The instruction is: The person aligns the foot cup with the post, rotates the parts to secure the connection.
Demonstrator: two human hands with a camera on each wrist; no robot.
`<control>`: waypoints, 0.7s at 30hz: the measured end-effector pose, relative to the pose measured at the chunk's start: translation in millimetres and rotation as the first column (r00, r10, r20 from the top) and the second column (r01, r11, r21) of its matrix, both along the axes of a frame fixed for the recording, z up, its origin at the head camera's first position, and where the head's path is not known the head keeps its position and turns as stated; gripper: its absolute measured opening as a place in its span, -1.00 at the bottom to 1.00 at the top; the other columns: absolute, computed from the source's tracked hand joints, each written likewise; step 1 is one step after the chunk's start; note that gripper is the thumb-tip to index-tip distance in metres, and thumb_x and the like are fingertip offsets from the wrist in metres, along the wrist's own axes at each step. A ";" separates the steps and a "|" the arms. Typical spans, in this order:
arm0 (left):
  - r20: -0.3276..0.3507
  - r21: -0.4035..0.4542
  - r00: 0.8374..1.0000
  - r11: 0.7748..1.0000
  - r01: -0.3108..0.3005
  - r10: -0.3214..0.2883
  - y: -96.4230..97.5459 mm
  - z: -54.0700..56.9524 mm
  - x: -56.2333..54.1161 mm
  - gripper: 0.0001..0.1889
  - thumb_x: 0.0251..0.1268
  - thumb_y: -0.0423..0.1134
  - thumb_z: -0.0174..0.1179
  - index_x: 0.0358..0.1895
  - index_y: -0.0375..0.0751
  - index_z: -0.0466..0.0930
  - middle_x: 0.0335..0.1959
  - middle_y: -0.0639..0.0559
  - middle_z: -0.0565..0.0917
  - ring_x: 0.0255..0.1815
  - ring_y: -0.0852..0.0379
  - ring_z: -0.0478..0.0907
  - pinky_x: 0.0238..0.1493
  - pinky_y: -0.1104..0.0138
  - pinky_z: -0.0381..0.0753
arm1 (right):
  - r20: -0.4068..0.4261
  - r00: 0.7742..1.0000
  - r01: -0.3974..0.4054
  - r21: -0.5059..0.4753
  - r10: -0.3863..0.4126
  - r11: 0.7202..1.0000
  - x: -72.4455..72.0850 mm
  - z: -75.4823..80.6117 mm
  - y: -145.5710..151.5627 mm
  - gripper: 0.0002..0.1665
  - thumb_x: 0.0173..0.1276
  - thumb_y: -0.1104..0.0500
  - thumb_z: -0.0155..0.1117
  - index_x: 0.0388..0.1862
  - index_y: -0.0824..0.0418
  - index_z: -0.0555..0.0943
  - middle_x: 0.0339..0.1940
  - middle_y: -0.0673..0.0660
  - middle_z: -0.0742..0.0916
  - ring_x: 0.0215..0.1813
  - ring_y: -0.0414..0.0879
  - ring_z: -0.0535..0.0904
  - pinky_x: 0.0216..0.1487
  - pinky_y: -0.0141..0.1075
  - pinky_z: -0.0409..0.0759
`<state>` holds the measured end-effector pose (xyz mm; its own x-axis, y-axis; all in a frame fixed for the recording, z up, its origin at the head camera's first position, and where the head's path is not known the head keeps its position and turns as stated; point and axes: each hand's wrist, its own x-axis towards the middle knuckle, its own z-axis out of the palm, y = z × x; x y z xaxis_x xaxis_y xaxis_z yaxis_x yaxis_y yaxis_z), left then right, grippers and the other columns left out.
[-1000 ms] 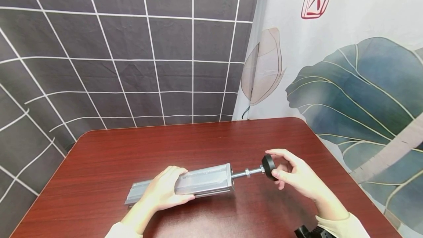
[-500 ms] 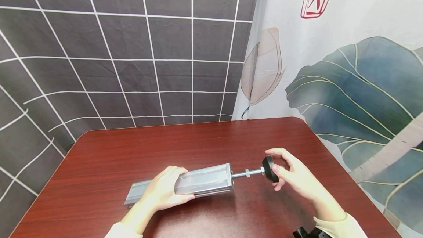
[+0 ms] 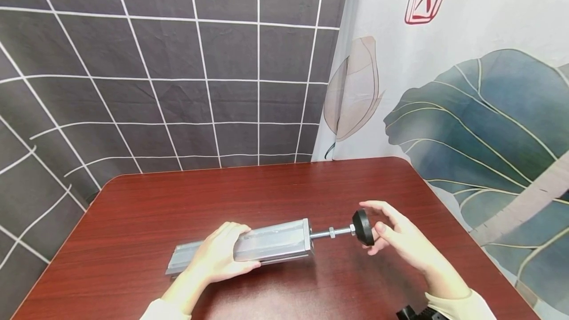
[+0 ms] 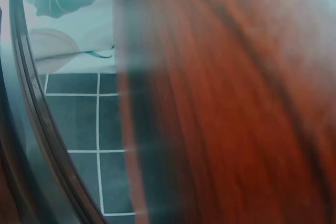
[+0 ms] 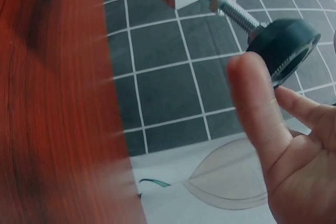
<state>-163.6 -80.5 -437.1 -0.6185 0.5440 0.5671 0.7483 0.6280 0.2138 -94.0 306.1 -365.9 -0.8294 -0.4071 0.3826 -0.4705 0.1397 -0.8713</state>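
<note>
A person's left hand [image 3: 222, 256] grips a silver metal bar [image 3: 277, 241] stretched left to right over the near half of a red-brown table [image 3: 266, 191], fingers over the far side, thumb along the near. From the bar's right end a threaded rod [image 3: 342, 231] carries a round black foot [image 3: 363, 227]. The right hand [image 3: 400, 246] spreads loosely around the foot; fingertip contact is hard to tell. Tabletop lies between the bar and the far edge.
</note>
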 end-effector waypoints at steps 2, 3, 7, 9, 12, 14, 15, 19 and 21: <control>0.000 0.013 1.000 1.000 -0.004 0.004 -1.4 -0.4 -0.1 -0.30 -0.44 0.20 0.48 -0.11 -0.07 0.54 -0.25 0.18 0.56 -0.20 0.23 0.48 -0.17 0.32 0.48 | -0.010 1.000 -0.020 0.014 0.020 1.000 -0.4 -0.8 2.7 -0.40 0.39 0.33 0.05 0.39 0.21 0.18 0.15 -0.01 0.49 -0.24 -0.01 0.66 -0.28 -0.20 0.61; 0.000 0.019 1.000 1.000 -0.003 0.003 -1.8 -0.2 0.0 -0.30 -0.44 0.20 0.48 -0.11 -0.06 0.54 -0.25 0.18 0.56 -0.20 0.23 0.48 -0.18 0.32 0.48 | -0.015 1.000 -0.026 0.030 0.027 0.999 -0.4 -1.0 4.3 -0.31 0.34 0.34 0.12 0.41 0.23 0.14 0.21 -0.01 0.46 -0.14 -0.04 0.65 -0.20 -0.23 0.60; 0.020 0.025 1.000 1.000 -0.012 0.011 -2.9 0.3 0.3 -0.31 -0.44 0.19 0.48 -0.11 -0.05 0.54 -0.24 0.19 0.56 -0.19 0.24 0.47 -0.19 0.33 0.49 | -0.092 0.993 -0.067 0.116 0.078 0.991 0.2 -1.8 9.3 0.05 0.04 0.48 0.33 0.45 0.35 -0.01 0.39 0.11 0.30 0.19 -0.11 0.46 0.08 -0.35 0.44; 0.033 0.021 0.999 1.000 -0.021 0.020 -2.8 0.7 0.4 -0.31 -0.44 0.19 0.48 -0.10 -0.04 0.54 -0.24 0.20 0.55 -0.19 0.25 0.47 -0.18 0.34 0.48 | -0.141 0.984 -0.090 0.142 0.110 0.986 0.4 -2.1 9.7 0.11 -0.05 0.53 0.36 0.44 0.40 -0.02 0.43 0.22 0.20 0.26 -0.11 0.38 0.15 -0.38 0.37; 0.047 0.020 0.999 1.000 -0.022 0.021 -2.4 1.9 1.0 -0.32 -0.41 0.20 0.47 -0.11 -0.04 0.53 -0.24 0.20 0.55 -0.19 0.24 0.47 -0.19 0.33 0.48 | -0.190 0.974 -0.089 0.161 0.120 0.983 0.6 -1.6 7.6 0.00 -0.03 0.57 0.33 0.39 0.45 0.08 0.40 0.31 0.16 0.26 -0.11 0.38 0.18 -0.43 0.32; 0.053 0.017 0.999 1.000 -0.015 0.014 -1.8 2.8 1.7 -0.34 -0.37 0.20 0.46 -0.11 -0.05 0.53 -0.24 0.19 0.55 -0.19 0.22 0.48 -0.19 0.32 0.48 | -0.164 0.982 -0.072 0.161 0.099 0.984 1.4 -0.1 6.2 -0.10 0.02 0.57 0.31 0.37 0.41 0.17 0.39 0.24 0.21 0.22 -0.13 0.42 0.16 -0.44 0.35; 0.055 0.015 0.998 1.000 -0.012 0.011 -1.4 3.0 2.0 -0.34 -0.35 0.20 0.45 -0.11 -0.06 0.53 -0.24 0.18 0.55 -0.20 0.22 0.48 -0.19 0.31 0.48 | -0.149 0.985 -0.062 0.163 0.087 0.985 2.0 0.7 5.7 -0.14 0.05 0.56 0.30 0.35 0.40 0.21 0.38 0.19 0.24 0.20 -0.14 0.45 0.15 -0.43 0.37; 0.060 0.007 0.998 1.000 -0.006 0.005 -0.3 3.9 3.0 -0.35 -0.32 0.19 0.45 -0.10 -0.08 0.53 -0.23 0.17 0.55 -0.20 0.21 0.48 -0.18 0.31 0.49 | -0.095 0.995 -0.013 0.170 0.029 0.985 3.4 4.0 5.0 -0.19 0.08 0.53 0.30 0.34 0.34 0.27 0.30 0.04 0.36 0.05 -0.13 0.55 0.02 -0.38 0.49; 0.058 0.009 0.998 1.000 -0.006 0.006 0.0 4.8 3.6 -0.35 -0.33 0.18 0.46 -0.10 -0.08 0.53 -0.24 0.17 0.55 -0.20 0.21 0.48 -0.19 0.32 0.49 | -0.113 0.994 0.020 0.178 0.001 0.984 3.3 4.9 4.7 -0.17 0.05 0.52 0.32 0.33 0.33 0.28 0.20 0.03 0.45 -0.04 -0.13 0.59 -0.08 -0.36 0.54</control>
